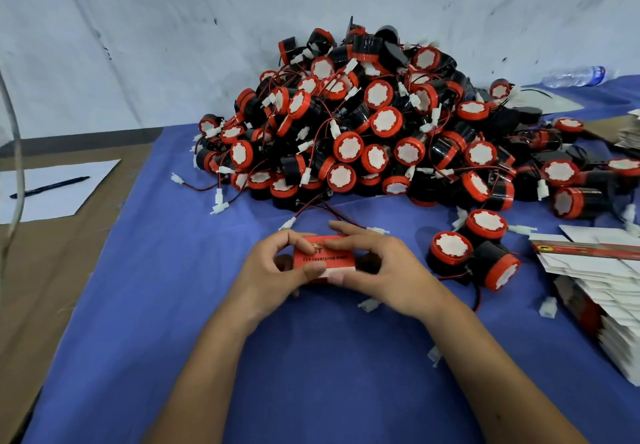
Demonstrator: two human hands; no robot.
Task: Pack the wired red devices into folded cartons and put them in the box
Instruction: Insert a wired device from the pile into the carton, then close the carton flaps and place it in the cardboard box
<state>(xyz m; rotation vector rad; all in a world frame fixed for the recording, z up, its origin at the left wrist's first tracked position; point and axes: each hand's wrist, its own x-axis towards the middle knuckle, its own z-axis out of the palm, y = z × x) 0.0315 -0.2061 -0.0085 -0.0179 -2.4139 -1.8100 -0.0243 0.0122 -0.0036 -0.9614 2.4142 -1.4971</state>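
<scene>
A small packing workshop. A heap of red devices [374, 132] covers a blue-clothed table [173, 305]. Flat cartons [602, 301] lie stacked beside.

A matt blue cloth table cover [166, 305] bears glossy red-and-black plastic round devices [377, 121], a printed red cardboard carton [323, 258] and flat white paperboard blanks [616, 333].

Head camera looks forward and down, close over the blue cloth [311, 374].
</scene>
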